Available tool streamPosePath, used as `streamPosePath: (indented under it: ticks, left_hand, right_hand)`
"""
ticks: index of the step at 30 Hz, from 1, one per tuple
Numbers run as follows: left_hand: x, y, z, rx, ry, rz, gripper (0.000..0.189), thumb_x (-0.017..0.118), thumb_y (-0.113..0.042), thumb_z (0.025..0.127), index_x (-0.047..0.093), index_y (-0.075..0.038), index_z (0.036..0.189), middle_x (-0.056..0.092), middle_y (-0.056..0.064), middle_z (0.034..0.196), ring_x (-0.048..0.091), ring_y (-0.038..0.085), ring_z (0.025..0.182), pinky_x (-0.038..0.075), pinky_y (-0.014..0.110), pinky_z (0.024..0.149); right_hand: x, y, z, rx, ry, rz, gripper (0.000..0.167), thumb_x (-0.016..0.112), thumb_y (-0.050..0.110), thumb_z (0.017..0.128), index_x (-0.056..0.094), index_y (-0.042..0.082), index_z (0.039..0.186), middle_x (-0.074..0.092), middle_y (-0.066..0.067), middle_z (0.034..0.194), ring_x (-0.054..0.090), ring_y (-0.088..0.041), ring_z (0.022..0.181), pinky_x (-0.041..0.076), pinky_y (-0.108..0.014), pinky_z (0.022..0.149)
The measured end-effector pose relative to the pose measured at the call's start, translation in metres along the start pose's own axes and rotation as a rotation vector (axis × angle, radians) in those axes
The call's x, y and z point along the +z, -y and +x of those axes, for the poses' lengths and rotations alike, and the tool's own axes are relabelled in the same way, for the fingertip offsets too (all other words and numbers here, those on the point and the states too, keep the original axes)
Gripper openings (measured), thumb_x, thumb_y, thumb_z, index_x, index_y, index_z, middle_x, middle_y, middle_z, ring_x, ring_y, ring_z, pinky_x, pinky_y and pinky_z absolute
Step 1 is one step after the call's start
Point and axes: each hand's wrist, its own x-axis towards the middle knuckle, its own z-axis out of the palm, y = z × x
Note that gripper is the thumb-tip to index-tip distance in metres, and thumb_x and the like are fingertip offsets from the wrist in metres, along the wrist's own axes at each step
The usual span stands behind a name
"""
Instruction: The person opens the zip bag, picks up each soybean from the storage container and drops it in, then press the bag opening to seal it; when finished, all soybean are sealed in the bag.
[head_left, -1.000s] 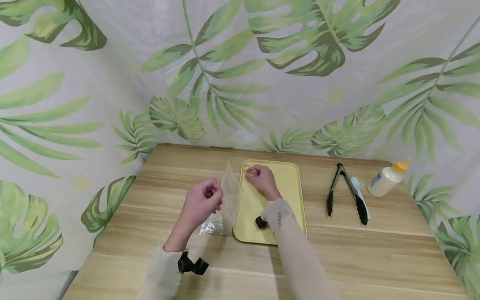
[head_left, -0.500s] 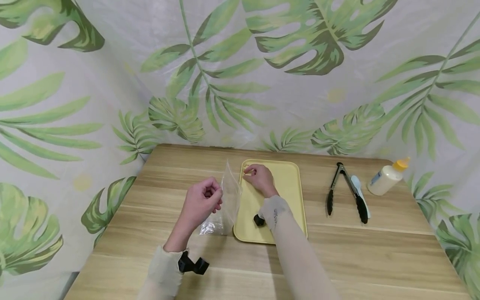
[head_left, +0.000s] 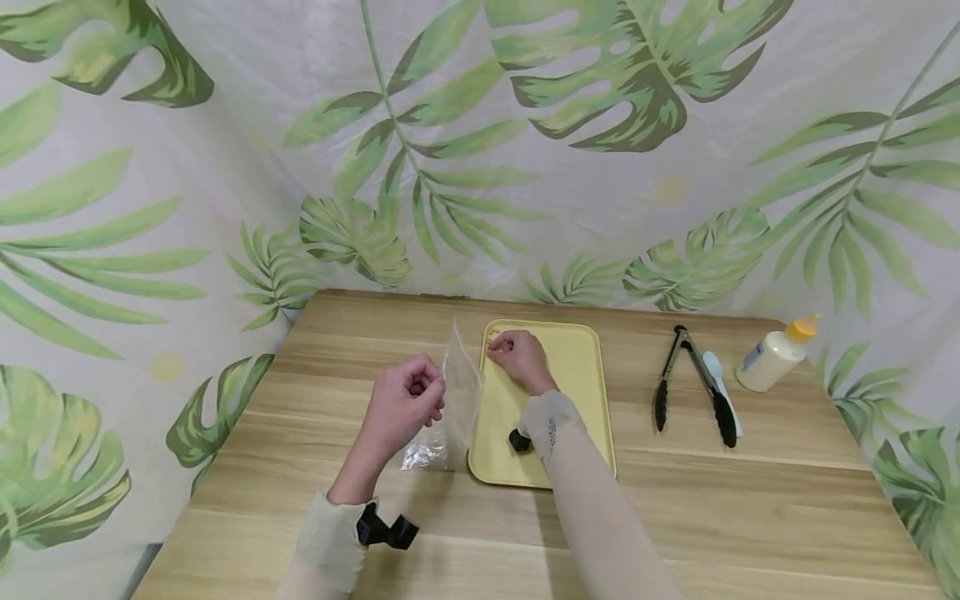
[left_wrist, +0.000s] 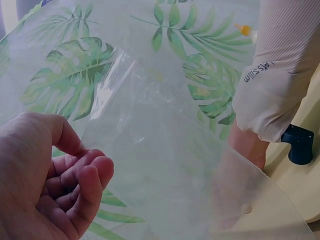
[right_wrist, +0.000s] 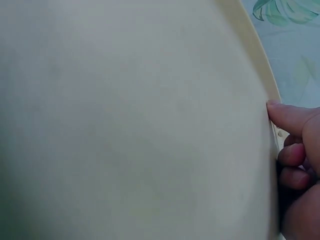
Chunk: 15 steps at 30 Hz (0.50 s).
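Observation:
My left hand (head_left: 408, 400) pinches the upper edge of a clear plastic bag (head_left: 461, 392), which stands upright beside the yellow tray (head_left: 577, 400). In the left wrist view, thumb and index finger hold the film, and a small round pale piece (left_wrist: 246, 208) shows at the bag's lower right; whether it lies inside cannot be told. Over the tray's far left corner is my right hand (head_left: 521, 358), fingers curled, the tips among small tan bits (head_left: 493, 335). The right wrist view has its thumb by the tray rim; whether the fingertips pinch a bit is unclear.
To the right of the tray lie black-tipped tongs (head_left: 693, 383) and a pale blue spoon (head_left: 716, 375). Farther right is a white bottle with a yellow cap (head_left: 771, 360). A leaf-patterned sheet (head_left: 465, 167) hangs behind the wooden table (head_left: 337, 350).
My right hand has shifted slightly left, toward the tray's far left corner, then stayed nearly still. The left hand and the bag have hardly moved.

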Motion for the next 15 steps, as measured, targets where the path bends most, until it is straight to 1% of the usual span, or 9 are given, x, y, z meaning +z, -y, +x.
streamPosePath:
  ticks: [8,12,15]
  left_hand:
    - [0.000,-0.001,-0.001,-0.011,0.002,-0.001,0.015,0.057,-0.001,0.092,0.060,-0.007,0.079,0.064,0.011,0.063,0.064,0.018,0.050,0.057,0.034,0.042]
    - [0.000,-0.002,-0.001,-0.009,0.003,0.001,0.016,0.057,-0.001,0.092,0.060,-0.007,0.078,0.064,0.011,0.063,0.064,0.019,0.050,0.057,0.034,0.042]
    - [0.000,-0.002,-0.001,-0.007,0.005,-0.001,0.015,0.057,-0.001,0.092,0.060,-0.007,0.079,0.064,0.012,0.063,0.064,0.019,0.050,0.057,0.034,0.043]
  right_hand:
    - [-0.003,-0.007,-0.001,-0.046,0.032,0.096,0.009,0.078,0.018,0.092,0.081,0.010,0.096,0.050,0.007,0.065,0.044,-0.009,0.061,0.040,-0.024,0.062]
    - [-0.009,-0.006,-0.004,-0.040,0.055,0.142,0.010,0.077,0.016,0.092,0.080,0.008,0.097,0.049,0.006,0.064,0.043,-0.010,0.059,0.039,-0.024,0.059]
    - [-0.012,-0.005,-0.007,-0.019,0.073,0.150,0.010,0.077,0.018,0.092,0.080,0.009,0.098,0.049,0.005,0.064,0.042,-0.010,0.058,0.039,-0.024,0.057]
